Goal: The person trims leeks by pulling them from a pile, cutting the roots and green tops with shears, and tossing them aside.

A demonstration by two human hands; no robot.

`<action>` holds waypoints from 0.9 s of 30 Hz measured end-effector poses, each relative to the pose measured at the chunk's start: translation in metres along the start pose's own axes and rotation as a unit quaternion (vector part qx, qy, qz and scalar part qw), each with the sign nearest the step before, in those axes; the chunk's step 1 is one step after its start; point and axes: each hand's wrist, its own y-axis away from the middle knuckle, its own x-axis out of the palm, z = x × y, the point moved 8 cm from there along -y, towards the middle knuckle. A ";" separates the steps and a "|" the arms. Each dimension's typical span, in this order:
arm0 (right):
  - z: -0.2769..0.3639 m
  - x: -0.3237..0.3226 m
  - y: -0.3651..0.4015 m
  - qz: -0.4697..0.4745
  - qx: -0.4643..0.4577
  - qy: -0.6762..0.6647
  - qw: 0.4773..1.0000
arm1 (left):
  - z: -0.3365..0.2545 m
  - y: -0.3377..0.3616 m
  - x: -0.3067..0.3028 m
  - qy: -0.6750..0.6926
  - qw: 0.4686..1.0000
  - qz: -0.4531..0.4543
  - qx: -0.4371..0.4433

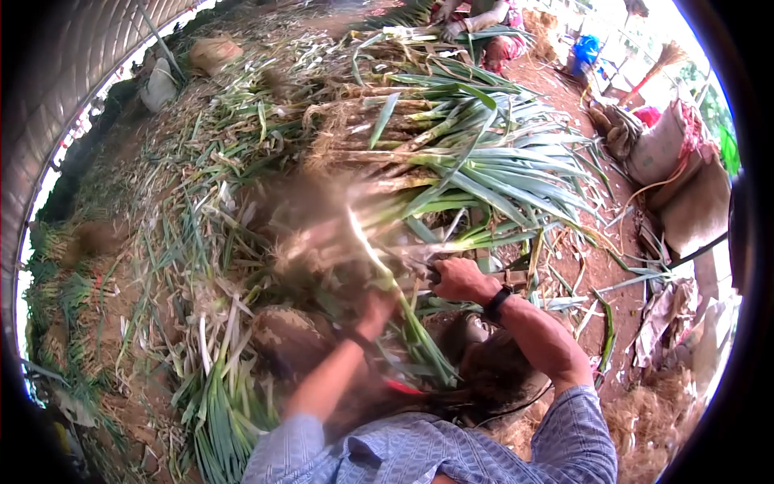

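Observation:
A leek [367, 242] with a white stalk and green leaves slants across the middle, its leaves trailing toward my lap. My left hand [376, 310], smeared by motion, is closed around this leek. My right hand [463, 280], with a dark band on the wrist, is curled into a fist just to the right. What that fist grips is hidden, though something thin and dark shows at its left side. Beyond both hands lies a large pile of leeks [492, 173], roots to the left and leaves to the right. Stripped leeks [222, 403] lie in a bunch at lower left.
Leaf scraps [193, 177] litter the ground on the left. Another person's hands [455, 28] handle leeks at the top. Sacks [673, 153] stand at the right, near a broom [661, 60] and a blue bag [586, 50]. Dry root fibres [645, 427] lie at lower right.

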 end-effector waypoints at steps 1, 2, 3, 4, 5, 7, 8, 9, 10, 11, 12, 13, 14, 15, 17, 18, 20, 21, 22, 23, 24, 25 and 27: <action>0.003 -0.002 0.002 0.019 0.002 0.004 1.000 | -0.002 0.016 0.004 -0.023 0.999 0.006 -0.022; 0.004 0.000 0.004 0.039 0.005 0.008 0.999 | -0.002 0.028 0.009 -0.044 0.998 0.012 -0.044; 0.003 0.003 0.004 0.037 0.002 0.014 0.999 | -0.008 0.038 0.015 -0.028 0.999 0.005 -0.028; 0.001 0.007 0.004 0.036 -0.001 0.021 0.999 | -0.012 0.047 0.020 -0.010 1.000 -0.004 -0.012; 0.001 0.009 0.004 0.034 -0.005 0.028 0.999 | -0.015 0.054 0.022 0.007 1.000 -0.013 0.005; 0.006 0.012 0.007 0.044 -0.025 0.036 0.998 | -0.013 0.056 0.025 0.051 0.998 0.015 0.017; 0.008 0.012 0.009 0.048 -0.033 0.039 0.998 | -0.011 0.055 0.026 0.072 0.997 0.031 0.024; 0.010 0.011 0.010 0.037 -0.035 0.043 0.998 | -0.010 0.056 0.026 0.068 0.997 0.030 0.037; 0.012 0.011 0.009 0.027 -0.038 0.047 0.998 | -0.011 0.057 0.028 0.064 0.996 0.029 0.050; 0.014 0.010 0.008 0.016 -0.043 0.053 0.998 | -0.013 0.058 0.027 0.061 0.996 0.027 0.063; 0.015 0.009 0.005 0.007 -0.043 0.048 0.998 | -0.009 0.059 0.027 0.068 0.997 0.035 0.033; 0.015 0.007 0.001 -0.003 -0.042 0.043 0.998 | -0.011 0.065 0.028 0.074 0.996 0.043 0.002; 0.016 0.006 -0.001 -0.011 -0.041 0.037 0.998 | -0.011 0.069 0.030 0.081 0.995 0.052 -0.030; 0.018 0.006 -0.003 -0.009 -0.039 0.034 0.999 | -0.013 0.070 0.030 0.089 0.994 0.050 -0.026; 0.028 0.004 -0.007 -0.006 -0.036 0.026 0.999 | -0.017 0.072 0.032 0.102 0.994 0.047 -0.019; 0.034 0.002 -0.008 -0.011 -0.055 0.028 0.998 | -0.019 0.072 0.034 0.105 0.993 0.052 -0.021; 0.045 -0.003 -0.011 -0.020 -0.096 0.032 0.995 | -0.027 0.077 0.037 0.111 0.992 0.062 -0.024; 0.042 -0.002 -0.017 -0.023 -0.085 0.023 0.996 | -0.025 0.075 0.036 0.106 0.992 0.064 -0.018; 0.041 0.000 -0.026 -0.026 -0.075 0.014 0.997 | -0.022 0.073 0.036 0.101 0.993 0.066 -0.012; 0.040 0.002 -0.033 -0.029 -0.066 0.006 0.997 | -0.019 0.071 0.035 0.097 0.993 0.068 -0.005; 0.041 0.005 -0.037 -0.027 -0.069 0.007 0.997 | -0.015 0.069 0.034 0.094 0.993 0.066 0.000; 0.045 0.004 -0.039 -0.025 -0.072 0.008 0.997 | -0.015 0.068 0.033 0.091 0.994 0.064 0.004; 0.049 0.007 -0.042 -0.012 -0.075 0.007 0.997 | -0.013 0.068 0.033 0.080 0.995 0.056 0.006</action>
